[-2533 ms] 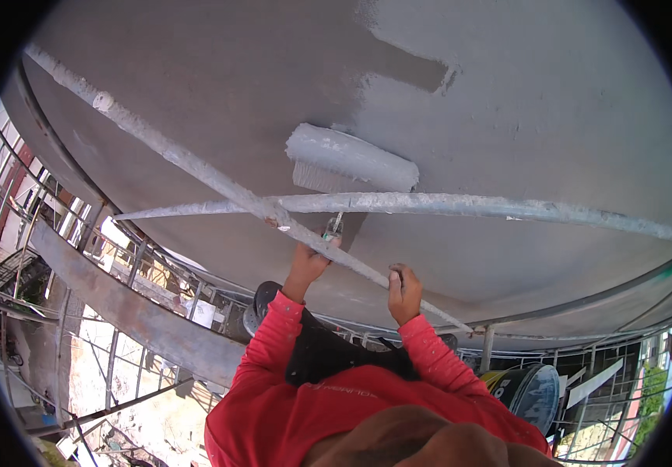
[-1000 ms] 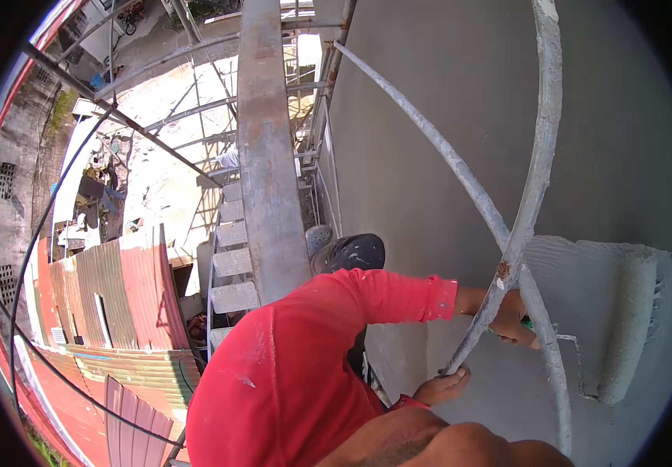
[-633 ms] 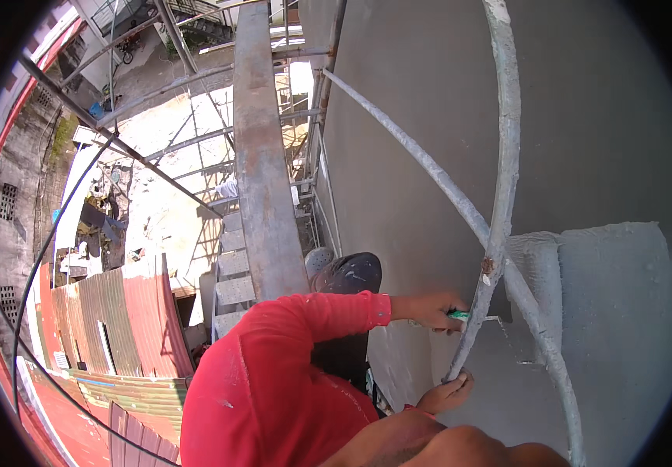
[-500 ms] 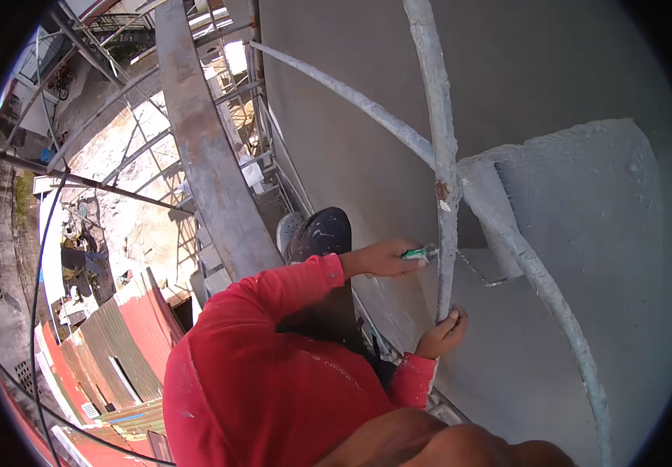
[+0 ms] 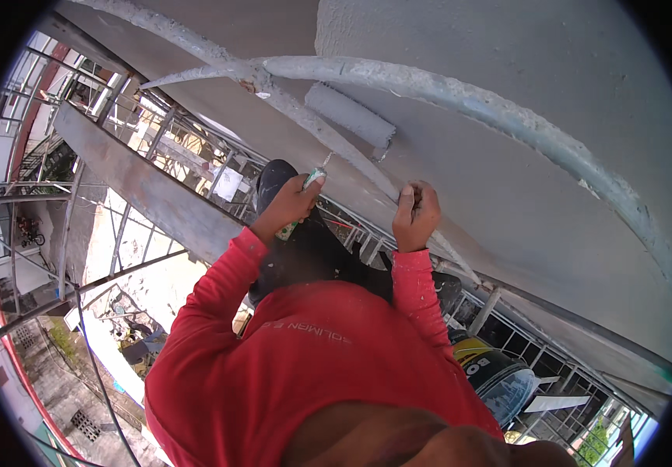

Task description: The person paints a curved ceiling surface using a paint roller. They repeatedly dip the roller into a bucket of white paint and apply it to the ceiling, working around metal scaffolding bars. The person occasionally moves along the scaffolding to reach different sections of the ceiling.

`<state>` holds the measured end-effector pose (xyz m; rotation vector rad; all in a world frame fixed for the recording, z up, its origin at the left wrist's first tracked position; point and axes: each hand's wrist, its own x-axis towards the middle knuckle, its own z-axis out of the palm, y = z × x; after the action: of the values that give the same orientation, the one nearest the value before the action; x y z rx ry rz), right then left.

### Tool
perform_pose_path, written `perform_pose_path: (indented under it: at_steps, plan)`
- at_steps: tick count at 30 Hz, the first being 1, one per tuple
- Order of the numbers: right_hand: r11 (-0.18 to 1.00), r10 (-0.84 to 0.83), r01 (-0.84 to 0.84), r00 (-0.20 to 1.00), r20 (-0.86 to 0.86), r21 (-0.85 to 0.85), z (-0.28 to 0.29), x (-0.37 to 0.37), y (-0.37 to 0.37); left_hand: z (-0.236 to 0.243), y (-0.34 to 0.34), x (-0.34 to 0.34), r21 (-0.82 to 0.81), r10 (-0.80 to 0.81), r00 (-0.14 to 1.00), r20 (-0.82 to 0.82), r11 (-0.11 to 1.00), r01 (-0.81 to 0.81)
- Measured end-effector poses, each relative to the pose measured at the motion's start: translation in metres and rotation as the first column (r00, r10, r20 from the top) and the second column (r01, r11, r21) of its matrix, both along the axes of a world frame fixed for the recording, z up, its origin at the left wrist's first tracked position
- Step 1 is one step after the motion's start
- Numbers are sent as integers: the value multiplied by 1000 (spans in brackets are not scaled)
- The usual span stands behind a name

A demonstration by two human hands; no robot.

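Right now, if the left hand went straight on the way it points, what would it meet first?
Probably the diagonal pole, up and to the right of the left hand; depth is unclear, so it might pass behind it toward the wall.

Wide fisheye view from the wearer's head, facing steeply down over the red shirt (image 5: 328,331). The left hand (image 5: 295,204) and right hand (image 5: 417,216) are near; grey wall (image 5: 522,202) spreads beyond the right hand, distant ground (image 5: 163,285) left of the left.
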<state>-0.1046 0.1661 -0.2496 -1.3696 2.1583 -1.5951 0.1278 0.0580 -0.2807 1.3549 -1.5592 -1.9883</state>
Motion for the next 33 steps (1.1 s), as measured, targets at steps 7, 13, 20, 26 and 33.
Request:
perform_pose_path:
  at_steps: [7,13,20,26,33]
  plan:
    - [999,-3,2,1000,-15,-53,4,-1,0,-19,-11,-17,103,-64,967,248,994,40]
    - [997,10,-13,999,-34,-72,9,-5,0,-70,-35,-44,133,-107,932,347,989,64]
    - [999,47,-48,998,-52,-24,12,-7,2,-130,-47,-62,143,-282,915,287,957,250]
    - [1000,19,-18,997,-72,11,8,-7,3,-91,-33,-52,153,-212,938,274,973,176]
    - [999,39,-39,997,-71,-1,14,-5,-2,-177,-39,-53,1,-269,951,156,962,272]
